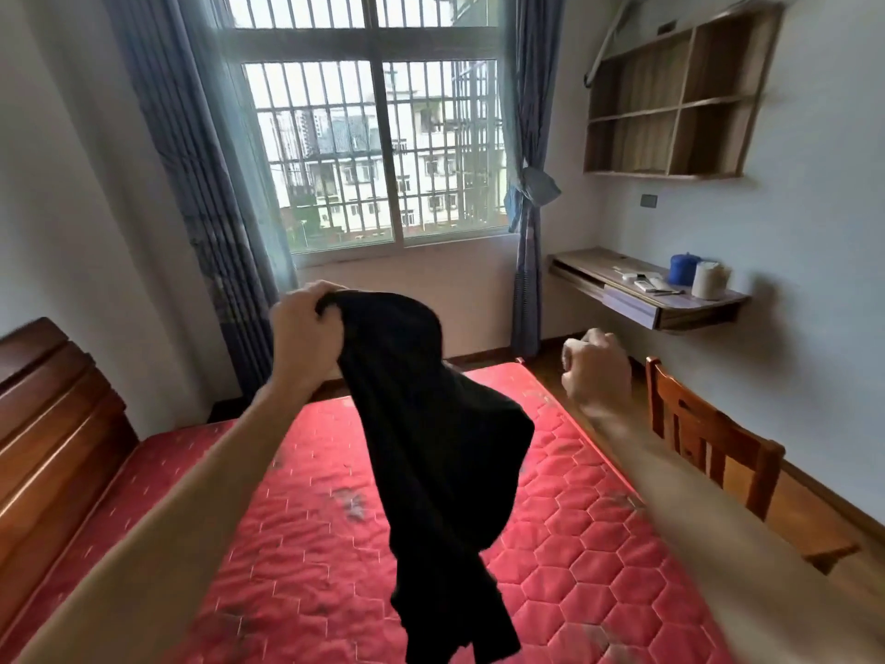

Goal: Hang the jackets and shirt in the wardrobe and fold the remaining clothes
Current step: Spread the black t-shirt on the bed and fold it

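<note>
A black garment (pixel 440 462) hangs in the air above the red quilted mattress (pixel 574 543). My left hand (pixel 306 333) grips its top edge, bunched in the fingers, and the cloth droops down and toward me. My right hand (pixel 596 371) is raised to the right of the garment, apart from it. Its fingers are curled into a fist with nothing in them, and the hand is blurred. No wardrobe and no other clothes are in view.
A wooden headboard (pixel 52 424) bounds the bed at the left. A wooden chair (pixel 709 438) stands at the bed's right edge. A wall desk (pixel 641 299) carries a blue container and a white roll. A barred window is ahead, and wall shelves (pixel 670 98) hang at the upper right.
</note>
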Demonstrator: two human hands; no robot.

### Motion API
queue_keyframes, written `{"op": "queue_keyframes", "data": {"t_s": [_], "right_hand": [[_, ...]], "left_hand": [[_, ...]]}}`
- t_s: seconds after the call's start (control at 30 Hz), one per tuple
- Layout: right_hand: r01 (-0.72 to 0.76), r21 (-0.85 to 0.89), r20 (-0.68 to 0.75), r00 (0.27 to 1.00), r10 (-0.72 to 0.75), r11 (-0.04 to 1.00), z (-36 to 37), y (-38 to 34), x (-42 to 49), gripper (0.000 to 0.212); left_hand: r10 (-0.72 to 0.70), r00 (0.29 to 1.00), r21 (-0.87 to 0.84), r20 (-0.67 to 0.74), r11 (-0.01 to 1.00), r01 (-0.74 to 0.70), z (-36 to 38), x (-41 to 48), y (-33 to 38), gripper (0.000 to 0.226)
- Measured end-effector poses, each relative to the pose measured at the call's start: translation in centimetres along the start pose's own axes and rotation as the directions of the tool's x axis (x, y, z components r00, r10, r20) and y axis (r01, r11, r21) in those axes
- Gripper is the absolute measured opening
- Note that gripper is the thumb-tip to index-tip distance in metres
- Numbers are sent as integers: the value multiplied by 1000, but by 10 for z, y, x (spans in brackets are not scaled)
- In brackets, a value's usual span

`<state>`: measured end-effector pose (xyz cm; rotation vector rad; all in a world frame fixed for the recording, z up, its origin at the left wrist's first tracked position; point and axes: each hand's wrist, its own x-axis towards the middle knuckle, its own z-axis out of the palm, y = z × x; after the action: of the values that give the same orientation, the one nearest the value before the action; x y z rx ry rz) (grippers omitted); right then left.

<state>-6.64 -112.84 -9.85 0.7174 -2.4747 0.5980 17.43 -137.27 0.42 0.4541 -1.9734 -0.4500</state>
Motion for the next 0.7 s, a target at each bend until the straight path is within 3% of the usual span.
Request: {"op": "queue_keyframes", "data": {"t_s": [0.07,0.13,0.23,0.4,0.47,0.6,0.7], "right_hand": [[-134,99,59,990,129,986,-4,14,5,16],[-149,195,180,977,113,970,-6,7,9,21],[-78,363,396,915,-78,929,3,-45,-1,31],[86,537,575,691,-439,839,46,-155,-45,52],[121,564,602,617,-507,817,60,-197,-63,71],[165,652,502,637,-585,740,81,-254,-85,91],[140,745,445,625,-642,652,91,-280,-95,63]], "left_hand": [[-84,995,13,-47,996,85,-30,18,-25,43],[-147,989,-46,-36,988,145,-48,30,-38,47],[-144,990,-109,13,984,144,-57,36,-27,48],[-157,983,-193,91,966,172,-63,32,-14,42],[-164,980,-243,116,952,188,-75,31,-10,43],[-126,971,-293,204,938,184,-108,26,-3,38],[-95,960,-315,264,932,179,-136,24,-12,35]]}}
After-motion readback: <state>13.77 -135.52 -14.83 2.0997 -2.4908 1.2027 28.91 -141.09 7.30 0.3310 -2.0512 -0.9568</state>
